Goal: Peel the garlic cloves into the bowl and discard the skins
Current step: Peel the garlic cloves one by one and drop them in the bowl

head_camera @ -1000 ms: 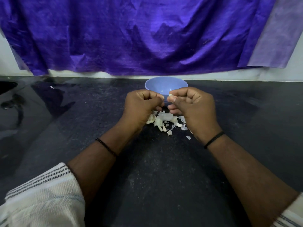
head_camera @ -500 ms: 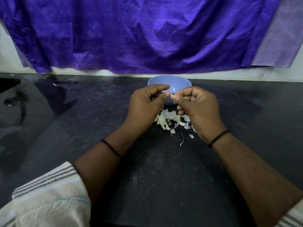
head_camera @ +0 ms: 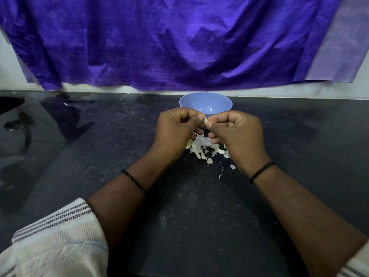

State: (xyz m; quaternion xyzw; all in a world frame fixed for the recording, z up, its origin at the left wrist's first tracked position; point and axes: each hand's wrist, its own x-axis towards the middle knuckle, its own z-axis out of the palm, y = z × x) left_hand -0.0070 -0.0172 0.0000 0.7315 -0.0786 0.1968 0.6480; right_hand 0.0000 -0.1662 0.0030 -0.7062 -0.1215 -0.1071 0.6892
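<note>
Since half a second ago the left hand (head_camera: 175, 128) has curled its forefinger back in, so both fists now meet knuckle to knuckle with the garlic clove (head_camera: 205, 120) between their fingertips; otherwise little has shifted. That left hand has its fingers clenched, thumb and forefinger pinching the pale clove at its 3 o'clock side. Facing it, the right hand (head_camera: 238, 134) is curled too, its thumb tip pressed to the clove from the 9 o'clock side; whether it grips the clove itself or a flap of skin is hard to say, as the piece is tiny and half hidden. Both hands hover above the dark countertop (head_camera: 199, 206), just short of the blue bowl (head_camera: 205, 103), which stands at 12 o'clock from them, its visible inside showing only blue. Beneath the hands, toward 6 o'clock, lies a heap of cloves and skins (head_camera: 201, 147), with loose flakes scattered near the right wrist. Behind the bowl hangs a purple cloth (head_camera: 179, 43) against the wall.
</note>
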